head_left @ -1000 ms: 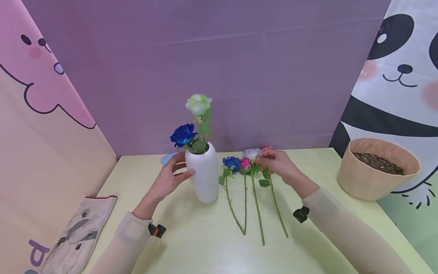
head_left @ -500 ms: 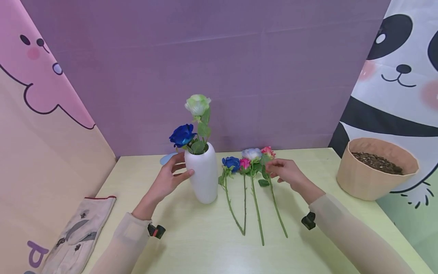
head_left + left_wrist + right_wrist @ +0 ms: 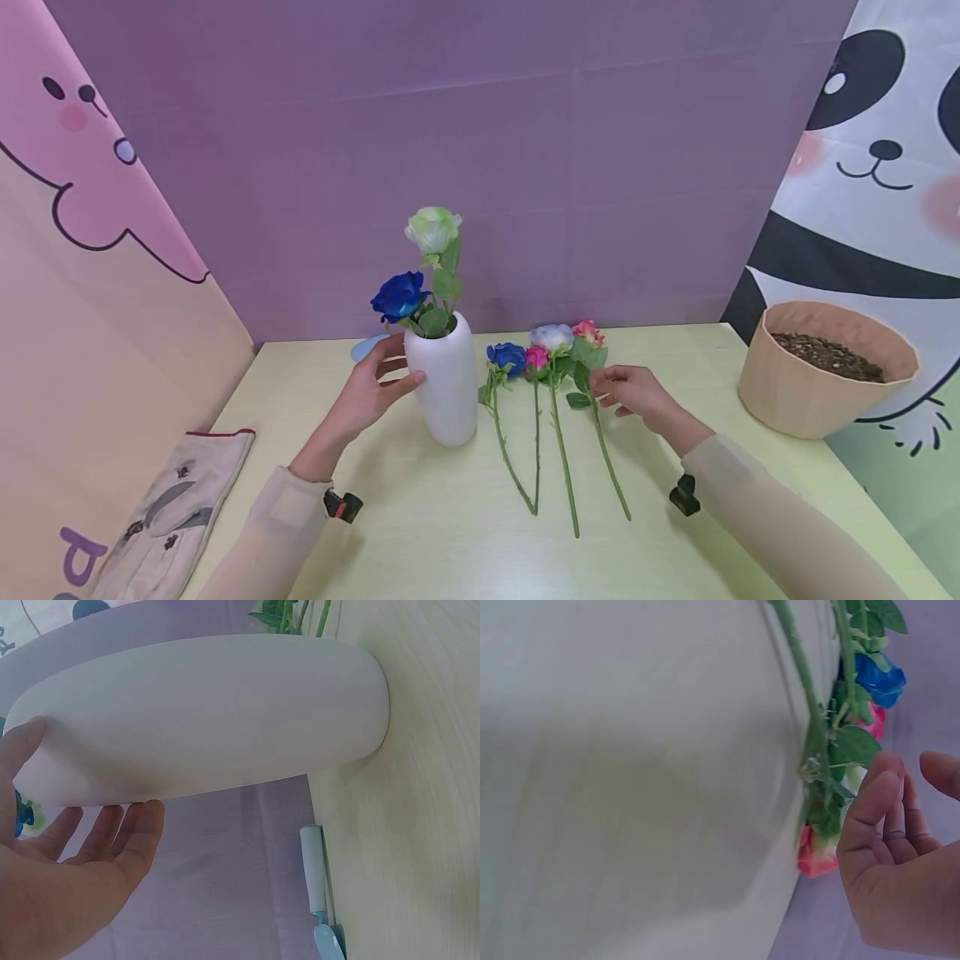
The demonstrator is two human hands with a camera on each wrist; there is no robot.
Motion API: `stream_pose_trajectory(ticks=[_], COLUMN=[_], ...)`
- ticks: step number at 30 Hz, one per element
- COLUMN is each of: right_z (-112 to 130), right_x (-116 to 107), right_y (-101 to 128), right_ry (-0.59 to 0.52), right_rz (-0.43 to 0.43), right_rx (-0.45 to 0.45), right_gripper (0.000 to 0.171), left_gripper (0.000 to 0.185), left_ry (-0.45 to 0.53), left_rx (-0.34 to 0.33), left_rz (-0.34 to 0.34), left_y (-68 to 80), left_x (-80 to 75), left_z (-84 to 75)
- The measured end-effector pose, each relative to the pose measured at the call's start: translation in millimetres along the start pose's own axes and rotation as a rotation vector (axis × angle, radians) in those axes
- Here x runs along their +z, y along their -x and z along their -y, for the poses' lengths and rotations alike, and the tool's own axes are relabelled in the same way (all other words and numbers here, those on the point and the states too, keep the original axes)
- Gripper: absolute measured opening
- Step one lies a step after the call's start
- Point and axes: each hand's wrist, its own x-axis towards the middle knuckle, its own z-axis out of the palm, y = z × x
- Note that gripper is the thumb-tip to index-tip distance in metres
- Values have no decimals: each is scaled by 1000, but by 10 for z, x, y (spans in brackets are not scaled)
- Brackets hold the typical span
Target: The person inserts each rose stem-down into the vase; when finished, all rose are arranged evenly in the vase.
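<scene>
A pale green table [image 3: 420, 533] carries everything; at its right edge stands a tan pot of soil [image 3: 828, 367]; at its left edge lies a grey work glove [image 3: 176, 508], beside a purple letter, seemingly a "d", on the side panel; the white vase [image 3: 448, 383] stands mid-table with two roses in it, the left hand [image 3: 367, 392] cupping its side, fingers relaxed; four loose roses lie just right of it; the right hand [image 3: 637, 396] hovers open by the pink rose [image 3: 588, 333], fingertips at its stem, not gripping.
</scene>
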Motion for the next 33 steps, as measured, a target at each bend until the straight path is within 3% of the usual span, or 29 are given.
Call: stream_pose_trajectory(ticks=[9,24,33], right_z=[-158,-210,-234], right_x=[48,107,113], right_y=[-22,13,-10], right_ry=[-19,2,-40], right_rz=[7,-15,4], right_rx=[19,35,58], right_gripper=[37,32,32], left_gripper=[73,72,74], left_ry=[5,-1,-5], left_rx=[2,-17,-10], left_rz=[2,-10,-5], left_y=[-8,11,6], left_x=[-1,-3,1], left_z=[26,-8,-7])
